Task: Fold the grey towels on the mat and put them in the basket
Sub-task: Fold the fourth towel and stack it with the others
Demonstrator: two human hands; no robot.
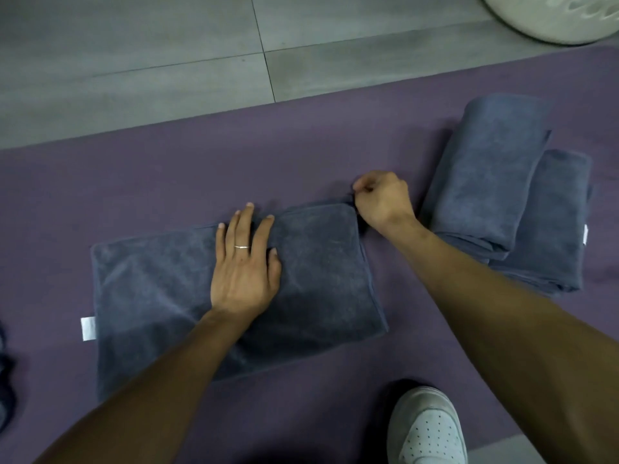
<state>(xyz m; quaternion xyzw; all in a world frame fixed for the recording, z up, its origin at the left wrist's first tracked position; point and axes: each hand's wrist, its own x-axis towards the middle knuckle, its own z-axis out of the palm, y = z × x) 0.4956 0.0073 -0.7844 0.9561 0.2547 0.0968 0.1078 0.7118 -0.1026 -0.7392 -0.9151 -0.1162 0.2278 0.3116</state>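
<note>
Folding a grey towel (150, 296) at frame centre

Left hand (244, 262) presses flat, fingers straight; right hand (382, 199) pinches its upper right corner.

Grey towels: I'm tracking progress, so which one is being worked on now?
The flat towel mid-mat: left hand presses it, right hand pinches its far corner. The folded stack lies untouched.

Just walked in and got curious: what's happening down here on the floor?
A person is folding a grey terry towel on a purple mat. The left hand presses flat on the towel's middle, while the right hand pinches its far right corner. Already folded grey towels lie stacked to the right. The pale perforated basket sits on the tiled floor beyond the mat.
</note>
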